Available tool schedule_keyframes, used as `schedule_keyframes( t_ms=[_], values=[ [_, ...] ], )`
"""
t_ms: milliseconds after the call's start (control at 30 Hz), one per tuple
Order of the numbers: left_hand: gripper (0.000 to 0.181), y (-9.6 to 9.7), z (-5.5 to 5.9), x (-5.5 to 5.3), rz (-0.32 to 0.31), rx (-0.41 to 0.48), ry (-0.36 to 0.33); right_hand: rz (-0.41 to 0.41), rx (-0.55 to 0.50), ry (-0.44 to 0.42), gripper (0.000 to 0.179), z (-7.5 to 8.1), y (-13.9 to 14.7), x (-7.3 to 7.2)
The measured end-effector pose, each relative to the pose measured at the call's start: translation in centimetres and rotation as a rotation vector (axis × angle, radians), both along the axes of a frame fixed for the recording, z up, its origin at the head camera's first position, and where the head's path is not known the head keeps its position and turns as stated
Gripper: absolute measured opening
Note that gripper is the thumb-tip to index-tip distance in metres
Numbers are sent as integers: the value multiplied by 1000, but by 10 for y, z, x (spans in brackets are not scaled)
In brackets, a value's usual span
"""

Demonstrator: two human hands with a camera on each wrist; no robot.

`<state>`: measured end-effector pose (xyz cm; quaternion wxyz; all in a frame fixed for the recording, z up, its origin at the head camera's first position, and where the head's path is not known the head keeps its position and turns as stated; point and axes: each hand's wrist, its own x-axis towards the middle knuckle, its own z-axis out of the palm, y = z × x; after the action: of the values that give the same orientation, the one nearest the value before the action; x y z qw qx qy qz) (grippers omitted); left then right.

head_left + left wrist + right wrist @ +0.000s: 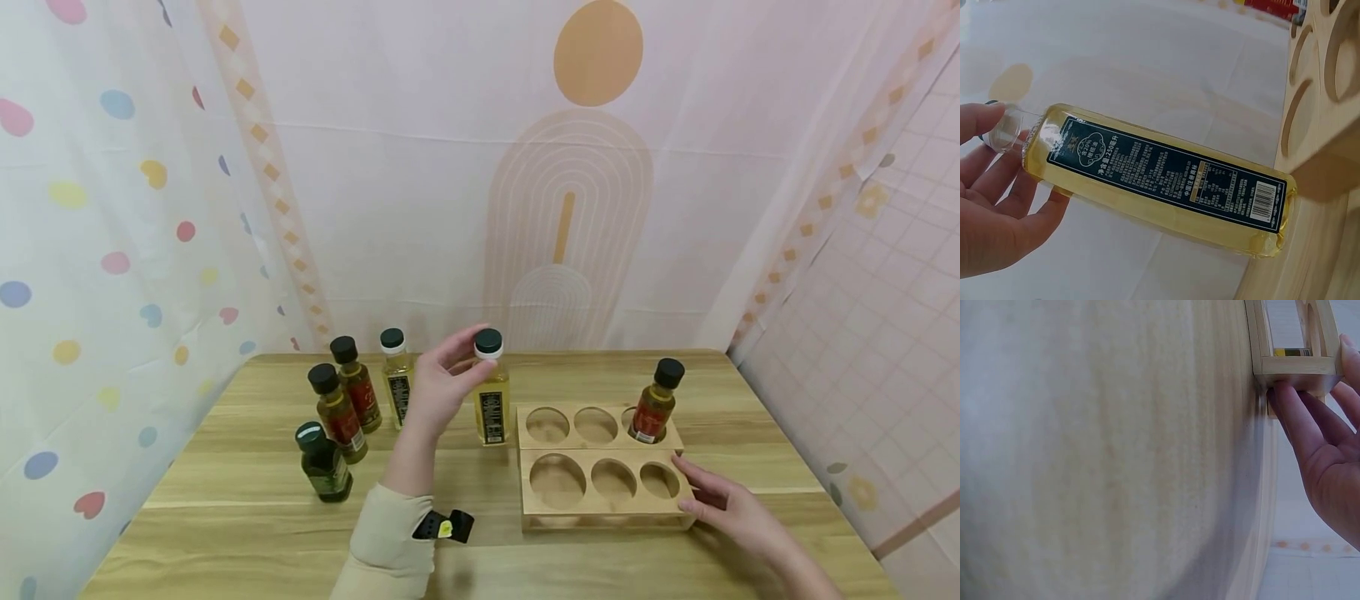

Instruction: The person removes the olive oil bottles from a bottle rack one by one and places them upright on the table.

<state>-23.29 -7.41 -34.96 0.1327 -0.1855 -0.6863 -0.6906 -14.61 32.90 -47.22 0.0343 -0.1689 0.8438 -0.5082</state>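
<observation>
My left hand (442,387) holds a clear bottle of yellow oil (492,408) by its neck, just under the dark green cap. The bottle stands upright beside the left end of a two-tier wooden rack (577,502); I cannot tell whether its base touches the table. In the left wrist view, a dark label with a barcode covers the bottle's (1166,178) side. My right hand (731,508) grips the rack's right end, thumb toward the front and fingers against the side. A red-labelled bottle (652,412) sits in the back tier's right hole.
On the table's left stand two red-labelled bottles (341,425), a second yellow oil bottle (397,379) and a short dark green bottle (326,471). The rack's other round holes hold nothing. A patterned curtain (405,208) hangs behind the wooden table (225,500).
</observation>
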Motion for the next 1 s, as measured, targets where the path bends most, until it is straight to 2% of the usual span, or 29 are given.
schedule_keyframes(
  t_ms=[267, 667, 1000],
  values=[
    [45, -27, -5, 2, 36, -61, -17, -9, -8, 13, 59, -2, 1, 0],
    [46, -59, -23, 1, 89, -118, -75, -24, 39, -33, 61, 1, 0, -1],
    [45, -81, -26, 3, 158, -205, -154, -19, 14, -33, 60, 1, -1, 0]
  ],
)
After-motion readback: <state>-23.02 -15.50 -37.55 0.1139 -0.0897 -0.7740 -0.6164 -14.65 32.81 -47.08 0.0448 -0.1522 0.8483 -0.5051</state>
